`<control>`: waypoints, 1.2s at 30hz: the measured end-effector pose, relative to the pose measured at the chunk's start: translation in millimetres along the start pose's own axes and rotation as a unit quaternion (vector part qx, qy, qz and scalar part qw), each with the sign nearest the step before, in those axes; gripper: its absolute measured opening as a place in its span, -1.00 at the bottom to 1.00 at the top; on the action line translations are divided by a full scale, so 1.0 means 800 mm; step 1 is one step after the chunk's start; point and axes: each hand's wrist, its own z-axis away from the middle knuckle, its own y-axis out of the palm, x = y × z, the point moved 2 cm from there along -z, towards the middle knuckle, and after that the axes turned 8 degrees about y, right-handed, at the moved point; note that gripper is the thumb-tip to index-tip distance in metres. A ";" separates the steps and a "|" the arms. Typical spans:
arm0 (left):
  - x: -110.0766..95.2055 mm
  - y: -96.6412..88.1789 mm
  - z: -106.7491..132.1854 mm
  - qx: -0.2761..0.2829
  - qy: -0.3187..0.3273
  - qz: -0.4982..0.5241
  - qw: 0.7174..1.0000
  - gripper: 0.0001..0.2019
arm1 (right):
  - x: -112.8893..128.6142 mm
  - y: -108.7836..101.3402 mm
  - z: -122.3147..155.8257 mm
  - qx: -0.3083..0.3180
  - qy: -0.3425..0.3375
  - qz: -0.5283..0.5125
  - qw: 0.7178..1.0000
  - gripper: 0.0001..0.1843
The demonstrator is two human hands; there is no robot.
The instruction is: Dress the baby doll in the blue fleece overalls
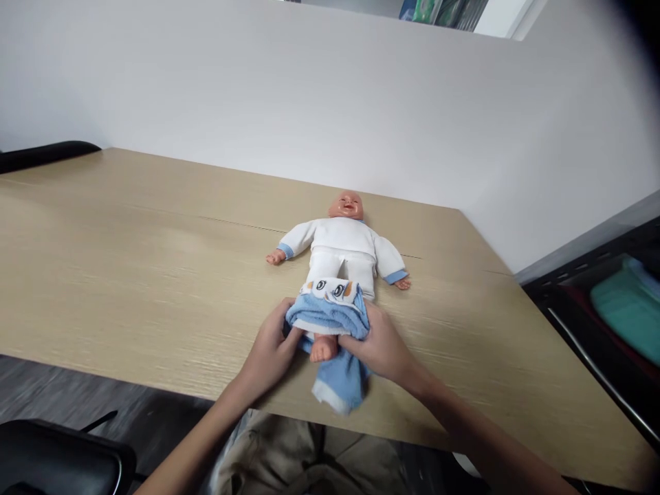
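A baby doll (344, 236) lies on its back on the wooden table (155, 275), head toward the wall, arms spread. It wears a white top with blue cuffs and white bottoms. Bunched around its lower legs are light blue doll pants (330, 313) with a white band and a cartoon animal face. One bare doll foot (324, 348) pokes out below the bunched cloth; the other foot is hidden. The loose pant leg trails toward the table's front edge. My left hand (276, 340) is closed on the pants' left side, my right hand (379, 344) on their right side.
A white wall (258, 103) rises behind the table. On the right stands a black rack (592, 330) with a green item (629, 309) in it. A black chair (62, 457) is at the lower left, and another black rounded edge (51, 152) shows at the far left.
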 end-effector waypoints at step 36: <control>-0.056 0.027 -0.213 0.525 0.063 0.017 0.848 -0.56 | -0.082 -0.060 -0.017 0.156 0.089 -0.173 0.968 -0.41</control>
